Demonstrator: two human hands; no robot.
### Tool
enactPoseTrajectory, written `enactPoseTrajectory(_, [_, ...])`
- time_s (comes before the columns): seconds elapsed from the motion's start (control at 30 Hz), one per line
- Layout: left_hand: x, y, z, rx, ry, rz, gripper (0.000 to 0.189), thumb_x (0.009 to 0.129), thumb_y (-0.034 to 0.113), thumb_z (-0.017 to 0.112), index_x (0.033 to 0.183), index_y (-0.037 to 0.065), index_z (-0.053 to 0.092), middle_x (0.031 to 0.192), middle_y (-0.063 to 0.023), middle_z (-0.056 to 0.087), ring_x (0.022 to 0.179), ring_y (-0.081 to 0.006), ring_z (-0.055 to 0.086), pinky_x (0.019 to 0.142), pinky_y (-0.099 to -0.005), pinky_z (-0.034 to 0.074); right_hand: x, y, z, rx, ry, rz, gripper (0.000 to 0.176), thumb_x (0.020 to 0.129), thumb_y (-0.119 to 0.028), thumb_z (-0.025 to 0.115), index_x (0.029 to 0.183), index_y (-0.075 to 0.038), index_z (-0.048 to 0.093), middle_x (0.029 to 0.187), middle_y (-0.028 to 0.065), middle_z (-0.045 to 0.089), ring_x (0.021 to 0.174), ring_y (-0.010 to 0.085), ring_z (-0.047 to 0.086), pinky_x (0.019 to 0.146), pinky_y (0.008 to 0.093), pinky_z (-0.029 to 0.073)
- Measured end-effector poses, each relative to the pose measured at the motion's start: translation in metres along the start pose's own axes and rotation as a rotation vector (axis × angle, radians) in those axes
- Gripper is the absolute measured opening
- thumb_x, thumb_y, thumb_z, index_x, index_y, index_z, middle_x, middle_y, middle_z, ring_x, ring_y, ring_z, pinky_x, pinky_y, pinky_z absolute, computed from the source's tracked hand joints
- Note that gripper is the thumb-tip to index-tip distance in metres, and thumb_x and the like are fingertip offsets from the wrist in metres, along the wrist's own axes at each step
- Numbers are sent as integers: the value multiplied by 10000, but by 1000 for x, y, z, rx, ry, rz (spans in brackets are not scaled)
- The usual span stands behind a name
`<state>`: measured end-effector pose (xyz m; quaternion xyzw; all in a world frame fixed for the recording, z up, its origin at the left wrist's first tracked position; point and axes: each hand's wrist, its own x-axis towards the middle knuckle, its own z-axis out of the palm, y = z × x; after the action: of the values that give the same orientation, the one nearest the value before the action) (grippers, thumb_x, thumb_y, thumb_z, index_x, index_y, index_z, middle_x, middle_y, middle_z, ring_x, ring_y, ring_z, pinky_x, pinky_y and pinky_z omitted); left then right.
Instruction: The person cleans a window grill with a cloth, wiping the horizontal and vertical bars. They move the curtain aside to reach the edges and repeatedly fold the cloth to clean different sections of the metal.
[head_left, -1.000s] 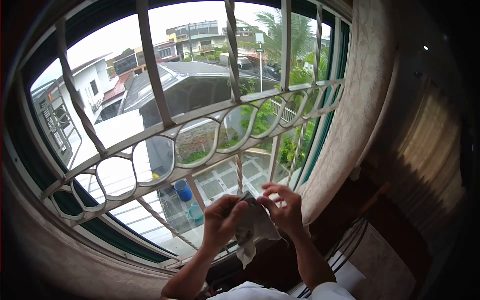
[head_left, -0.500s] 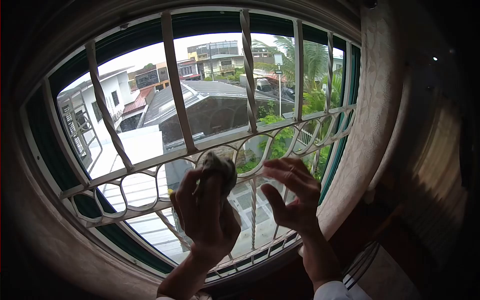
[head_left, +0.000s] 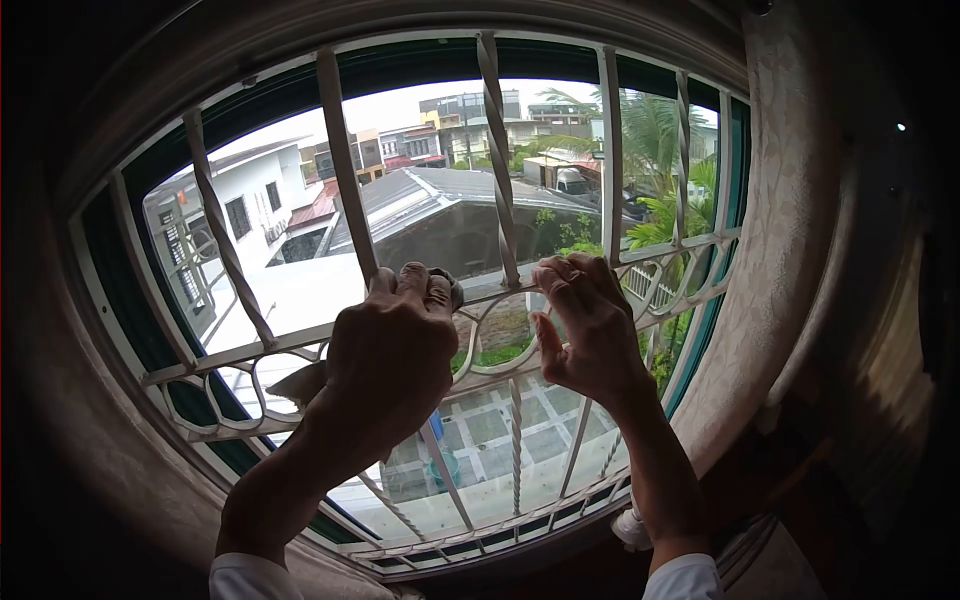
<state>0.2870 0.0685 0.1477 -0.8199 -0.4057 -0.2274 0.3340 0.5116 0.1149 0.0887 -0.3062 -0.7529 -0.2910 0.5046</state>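
Observation:
A white metal window grille (head_left: 501, 180) with twisted uprights and a row of looped scrollwork fills the view. My left hand (head_left: 395, 345) is closed around a greyish rag (head_left: 300, 385) and presses it onto the horizontal rail (head_left: 228, 356), beside a flat upright. Part of the rag hangs out left of the wrist; the rest is mostly hidden under the fingers. To the right, my right hand (head_left: 597, 335) has its fingers curled over the same rail, between a twisted upright and a flat one, with the thumb bent below.
A patterned pale curtain (head_left: 790, 230) hangs along the right side of the window. Behind the grille are glass panes in a green frame (head_left: 110, 235). Outside stand a grey roof (head_left: 420, 200), houses and palms. A dark room corner lies at lower right.
Both hands were raised in front of the grille, the right one open and the left holding the rag. Now the left presses the rag on the rail and the right grips the rail.

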Motion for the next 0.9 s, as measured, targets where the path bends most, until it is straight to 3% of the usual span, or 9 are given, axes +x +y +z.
enactPoseTrajectory(0.13, [31,24,25,-165,129,79,302,768,-1,679,1034,-142,682,1004,-263,633,895,-339,682,679,-397,623,-3,-6,9,9,37,20,549,708,-2,710,1233,38,557,1217,216,595,1163,404,547,1021,519,443])
enactPoseTrajectory(0.2, [30,27,18,-80,91,112,285,736,33,746,952,-146,698,992,-263,629,901,-334,684,627,-377,621,-1,1,12,17,71,1,547,693,0,719,1210,22,544,1203,205,583,1155,395,542,1006,519,433])
enactPoseTrajectory(0.33, [-1,0,-12,242,-156,18,372,703,-31,720,1067,-79,661,941,-152,607,829,-267,662,652,-366,592,0,10,16,64,92,-31,511,661,6,739,1136,4,550,1141,182,579,1120,376,546,944,488,434])
enactPoseTrajectory(0.43, [8,0,-20,254,-233,33,304,716,-48,684,1018,-75,659,935,-169,630,835,-298,682,671,-389,591,2,9,14,137,110,-35,501,646,-1,754,1102,-15,546,1097,172,564,1068,371,543,917,485,426])
enactPoseTrajectory(0.5, [27,8,-11,-14,-227,42,235,722,-51,662,955,-80,657,928,-198,656,848,-331,702,694,-412,589,2,2,12,116,98,3,503,618,4,744,1075,-27,538,1055,164,549,1029,364,536,897,484,420])
enactPoseTrajectory(0.53, [39,21,5,-127,-16,100,183,711,-76,642,893,-91,649,918,-225,671,857,-354,714,713,-432,591,1,2,12,123,104,0,503,618,4,744,1075,-27,538,1055,164,549,1029,364,536,897,484,420])
enactPoseTrajectory(0.7, [24,31,14,112,-25,6,355,694,-49,728,1031,-128,651,977,-223,650,861,-341,700,723,-407,602,-1,16,20,104,160,-10,447,602,22,653,1037,-41,572,1023,140,571,994,343,553,854,469,418])
enactPoseTrajectory(0.8, [-5,15,1,23,-17,-65,478,698,-36,751,1154,-121,635,1020,-221,638,892,-336,699,735,-395,609,-1,17,23,101,183,-18,423,612,34,647,1022,-47,585,1017,132,599,968,331,563,841,457,413])
enactPoseTrajectory(0.9, [-59,2,-3,-99,335,-81,352,881,-58,646,1233,-63,632,1172,-225,643,1030,-350,701,838,-391,603,0,15,24,114,201,-8,411,601,39,639,999,-45,578,1009,130,595,966,329,562,847,464,404])
